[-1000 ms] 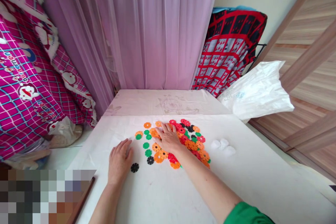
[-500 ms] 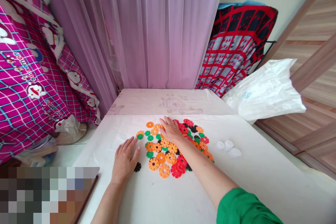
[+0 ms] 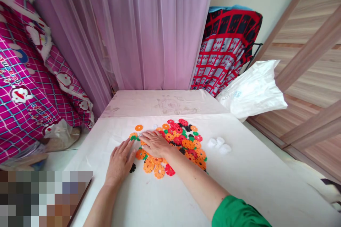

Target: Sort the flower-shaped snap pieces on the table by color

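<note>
My left grip (image 3: 119, 161), thumb spread from the fingers, lay palm down on the pale worktop (image 3: 149, 202) beside a black disc (image 3: 133, 168). My right grip (image 3: 154, 143), fingers slightly spread, rested palm down over the left part of a loose heap of notched orange, red, green and black discs (image 3: 188, 144). White puffs (image 3: 220, 142) sat to the heap's right; beyond were a white bag (image 3: 254, 90) and purple curtains (image 3: 157, 32).

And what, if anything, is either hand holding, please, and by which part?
Nothing appears held: right hand spread over the discs, left hand open beside them.
</note>
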`<control>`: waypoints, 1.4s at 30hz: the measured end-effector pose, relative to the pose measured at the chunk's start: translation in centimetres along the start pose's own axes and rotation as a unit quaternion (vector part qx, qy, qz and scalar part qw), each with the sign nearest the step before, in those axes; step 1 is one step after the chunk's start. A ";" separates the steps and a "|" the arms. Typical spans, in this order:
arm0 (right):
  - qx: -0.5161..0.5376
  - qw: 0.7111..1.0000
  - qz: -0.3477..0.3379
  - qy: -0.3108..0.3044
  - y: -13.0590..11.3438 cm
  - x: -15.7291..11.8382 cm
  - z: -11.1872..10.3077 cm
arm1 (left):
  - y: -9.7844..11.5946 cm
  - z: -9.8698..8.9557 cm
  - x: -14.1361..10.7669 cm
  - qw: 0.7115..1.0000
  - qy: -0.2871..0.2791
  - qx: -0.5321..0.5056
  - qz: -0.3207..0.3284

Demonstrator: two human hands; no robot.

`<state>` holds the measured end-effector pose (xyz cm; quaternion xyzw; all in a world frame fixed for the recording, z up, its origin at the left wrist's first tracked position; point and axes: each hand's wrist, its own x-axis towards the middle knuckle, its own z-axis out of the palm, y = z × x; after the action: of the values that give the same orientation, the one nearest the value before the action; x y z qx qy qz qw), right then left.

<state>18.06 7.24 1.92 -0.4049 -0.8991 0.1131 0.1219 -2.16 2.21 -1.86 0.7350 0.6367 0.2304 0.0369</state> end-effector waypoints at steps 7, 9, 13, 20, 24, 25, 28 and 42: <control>0.019 0.998 0.046 0.046 -0.4 -5.3 -1.2 | 0.8 -1.0 0.0 0.998 -0.049 0.004 0.029; 0.013 0.998 0.063 0.024 -0.4 -6.8 -1.3 | 0.8 -0.9 0.0 0.999 -0.034 -0.001 0.030; 0.016 0.998 0.048 0.045 -1.1 -9.1 -0.6 | 1.5 -0.6 -0.1 0.999 -0.027 0.008 0.046; 0.068 0.977 0.022 0.199 -1.8 -10.5 1.6 | 3.7 -0.7 -1.0 0.992 -0.094 -0.014 0.078; 0.075 0.959 0.085 0.261 -0.4 -9.5 1.3 | 3.4 -0.8 -1.3 0.995 -0.040 -0.056 0.076; 0.068 0.958 0.106 0.260 0.0 -8.8 0.9 | 3.2 -0.7 -1.2 0.995 -0.018 -0.067 0.066; 0.029 0.961 0.173 0.212 0.8 -6.1 -0.6 | 2.2 0.0 -0.6 0.995 0.051 -0.084 0.007; -0.054 0.964 0.262 -0.001 0.2 -0.4 -2.5 | 0.8 0.7 0.3 0.972 0.127 -0.176 -0.089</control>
<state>19.21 7.29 4.14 -0.6322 -0.7665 0.0931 0.0647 -1.08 2.53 -2.10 0.6221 0.6484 0.4261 0.1050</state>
